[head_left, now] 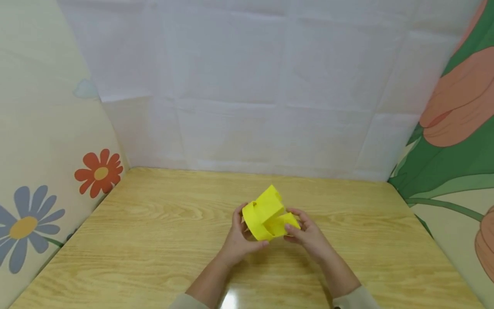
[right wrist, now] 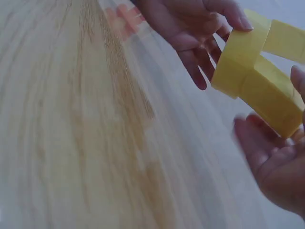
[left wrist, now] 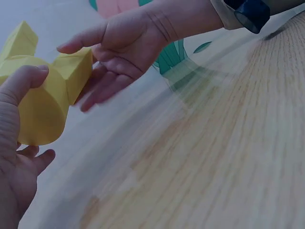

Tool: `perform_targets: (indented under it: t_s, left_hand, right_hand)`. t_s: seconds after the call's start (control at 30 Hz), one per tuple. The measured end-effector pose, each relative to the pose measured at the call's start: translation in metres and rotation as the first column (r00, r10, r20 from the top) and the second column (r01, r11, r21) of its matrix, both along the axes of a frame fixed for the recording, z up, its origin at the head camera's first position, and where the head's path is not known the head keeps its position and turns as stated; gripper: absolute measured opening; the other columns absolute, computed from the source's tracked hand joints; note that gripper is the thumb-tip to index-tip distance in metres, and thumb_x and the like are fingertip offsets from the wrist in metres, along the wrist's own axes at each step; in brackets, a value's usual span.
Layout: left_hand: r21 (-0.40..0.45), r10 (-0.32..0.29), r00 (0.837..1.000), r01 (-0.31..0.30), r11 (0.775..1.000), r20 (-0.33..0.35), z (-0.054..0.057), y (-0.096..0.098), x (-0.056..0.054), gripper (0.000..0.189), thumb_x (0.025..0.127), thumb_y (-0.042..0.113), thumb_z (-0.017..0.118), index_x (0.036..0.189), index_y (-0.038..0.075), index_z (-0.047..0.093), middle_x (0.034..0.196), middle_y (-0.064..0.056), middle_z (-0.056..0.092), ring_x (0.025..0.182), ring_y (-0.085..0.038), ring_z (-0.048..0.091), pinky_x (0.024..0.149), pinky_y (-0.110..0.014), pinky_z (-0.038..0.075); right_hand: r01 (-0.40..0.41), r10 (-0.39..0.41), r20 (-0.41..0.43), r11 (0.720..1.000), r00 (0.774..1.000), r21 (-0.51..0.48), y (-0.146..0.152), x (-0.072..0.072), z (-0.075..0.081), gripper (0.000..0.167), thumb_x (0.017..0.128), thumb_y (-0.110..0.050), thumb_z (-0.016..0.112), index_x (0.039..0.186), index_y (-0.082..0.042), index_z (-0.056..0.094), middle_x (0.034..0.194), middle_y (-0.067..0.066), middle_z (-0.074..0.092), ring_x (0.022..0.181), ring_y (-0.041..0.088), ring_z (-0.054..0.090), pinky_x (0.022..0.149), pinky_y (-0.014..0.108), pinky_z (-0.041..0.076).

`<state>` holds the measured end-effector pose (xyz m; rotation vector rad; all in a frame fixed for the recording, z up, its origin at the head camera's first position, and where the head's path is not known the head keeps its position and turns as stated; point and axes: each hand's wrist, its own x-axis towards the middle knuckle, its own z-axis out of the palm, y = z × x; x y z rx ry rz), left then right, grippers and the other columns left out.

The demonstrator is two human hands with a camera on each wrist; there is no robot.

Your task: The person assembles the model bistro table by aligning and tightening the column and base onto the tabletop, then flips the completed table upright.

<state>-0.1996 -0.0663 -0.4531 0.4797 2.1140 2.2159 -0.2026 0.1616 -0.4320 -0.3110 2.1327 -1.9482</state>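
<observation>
A yellow folded-paper piece (head_left: 268,209), with a rounded band (left wrist: 44,107) and two boxy arms sticking out from it, is held up over the table between both hands. My left hand (head_left: 236,243) grips the rounded band, thumb along its near side and fingers on the far side. At the end of the lower boxy arm (right wrist: 271,98) is my right hand (head_left: 311,240), its thumb on top and its fingers beneath and behind. In the right wrist view the fingers of that hand look blurred. The upper boxy arm (left wrist: 21,40) points up and away, touched by neither hand.
The wood-grain table (head_left: 154,231) spreads out below the hands. A creased white cloth (head_left: 231,86) hangs along its back edge. Flower-printed panels stand at both sides, with a red flower (head_left: 101,173) on the left and pink petals (head_left: 463,98) on the right.
</observation>
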Motion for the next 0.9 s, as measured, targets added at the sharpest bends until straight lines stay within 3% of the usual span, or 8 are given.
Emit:
perform_targets:
  t_s: [0.17, 0.33, 0.43, 0.53, 0.6, 0.7, 0.8, 0.9]
  left_hand:
    - [0.008, 0.010, 1.000, -0.010, 1.000, 0.024, 0.008, 0.000, 0.001, 0.112, 0.069, -0.001, 0.083, 0.151, 0.019, 0.011, 0.150, -0.009, 0.025, 0.136, -0.035, 0.038, 0.105, -0.042, 0.046]
    - [-0.116, 0.078, 0.997, -0.080, 0.990, -0.022, 0.014, -0.002, 0.000, 0.115, 0.066, 0.006, 0.085, 0.154, 0.022, 0.013, 0.151, -0.011, 0.023, 0.133, -0.036, 0.035, 0.106, -0.050, 0.045]
    - [-0.231, 0.116, 0.988, -0.137, 0.963, -0.104, 0.019, -0.003, -0.001, 0.115, 0.063, 0.011, 0.087, 0.155, 0.019, 0.018, 0.151, -0.013, 0.024, 0.132, -0.037, 0.037, 0.106, -0.054, 0.042]
    - [-0.332, 0.124, 0.974, -0.182, 0.925, -0.189, 0.025, -0.002, -0.003, 0.114, 0.059, 0.016, 0.087, 0.154, 0.015, 0.024, 0.150, -0.015, 0.027, 0.131, -0.037, 0.040, 0.105, -0.056, 0.040]
    - [-0.386, 0.110, 0.969, -0.191, 0.903, -0.220, 0.030, -0.001, -0.004, 0.113, 0.058, 0.019, 0.086, 0.154, 0.013, 0.026, 0.149, -0.016, 0.028, 0.129, -0.036, 0.042, 0.104, -0.056, 0.041]
    - [-0.456, 0.070, 0.971, -0.171, 0.873, -0.230, 0.039, 0.001, -0.005, 0.113, 0.059, 0.024, 0.085, 0.155, 0.011, 0.026, 0.150, -0.014, 0.029, 0.129, -0.034, 0.040, 0.103, -0.055, 0.042]
    - [-0.522, 0.028, 0.974, -0.146, 0.841, -0.227, 0.046, 0.003, -0.006, 0.113, 0.060, 0.026, 0.083, 0.155, 0.010, 0.025, 0.152, -0.013, 0.029, 0.132, -0.032, 0.036, 0.102, -0.053, 0.042]
    - [-0.550, 0.005, 0.978, -0.122, 0.826, -0.210, 0.049, 0.003, -0.009, 0.111, 0.061, 0.024, 0.082, 0.155, 0.010, 0.025, 0.153, -0.011, 0.029, 0.132, -0.031, 0.035, 0.101, -0.052, 0.043]
  right_hand:
    - [0.142, -0.130, -0.097, 0.982, 0.987, 0.126, 0.002, -0.002, 0.010, 0.051, 0.106, -0.033, 0.041, 0.148, -0.005, 0.034, 0.146, 0.023, 0.045, 0.132, 0.037, 0.048, 0.111, 0.052, 0.040]
    - [0.317, -0.277, -0.271, 0.941, 0.922, 0.116, 0.007, -0.004, 0.034, 0.045, 0.108, -0.030, 0.034, 0.141, -0.001, 0.042, 0.145, 0.022, 0.047, 0.136, 0.037, 0.044, 0.115, 0.052, 0.034]
    - [0.325, -0.241, -0.401, 0.933, 0.884, 0.157, 0.003, -0.004, 0.048, 0.040, 0.107, -0.024, 0.039, 0.138, -0.001, 0.047, 0.141, 0.021, 0.050, 0.133, 0.037, 0.046, 0.112, 0.055, 0.036]
    - [0.282, -0.122, -0.491, 0.921, 0.863, 0.269, -0.007, -0.003, 0.058, 0.039, 0.105, -0.024, 0.043, 0.138, -0.004, 0.049, 0.143, 0.019, 0.048, 0.131, 0.038, 0.048, 0.106, 0.058, 0.042]
    - [0.231, -0.035, -0.495, 0.911, 0.868, 0.341, -0.014, -0.003, 0.060, 0.041, 0.105, -0.028, 0.043, 0.140, -0.007, 0.048, 0.147, 0.017, 0.046, 0.129, 0.037, 0.050, 0.102, 0.056, 0.046]
    - [0.121, 0.061, -0.425, 0.913, 0.903, 0.388, -0.022, -0.005, 0.058, 0.046, 0.106, -0.032, 0.041, 0.146, -0.009, 0.043, 0.146, 0.016, 0.048, 0.124, 0.035, 0.056, 0.097, 0.049, 0.052]
    - [0.069, 0.079, -0.365, 0.924, 0.928, 0.376, -0.026, -0.006, 0.052, 0.049, 0.106, -0.032, 0.041, 0.148, -0.007, 0.040, 0.140, 0.016, 0.054, 0.118, 0.031, 0.060, 0.091, 0.040, 0.056]
    - [0.074, 0.057, -0.348, 0.933, 0.936, 0.352, -0.027, -0.007, 0.045, 0.050, 0.105, -0.031, 0.043, 0.149, -0.006, 0.039, 0.144, 0.014, 0.052, 0.119, 0.030, 0.058, 0.092, 0.038, 0.055]
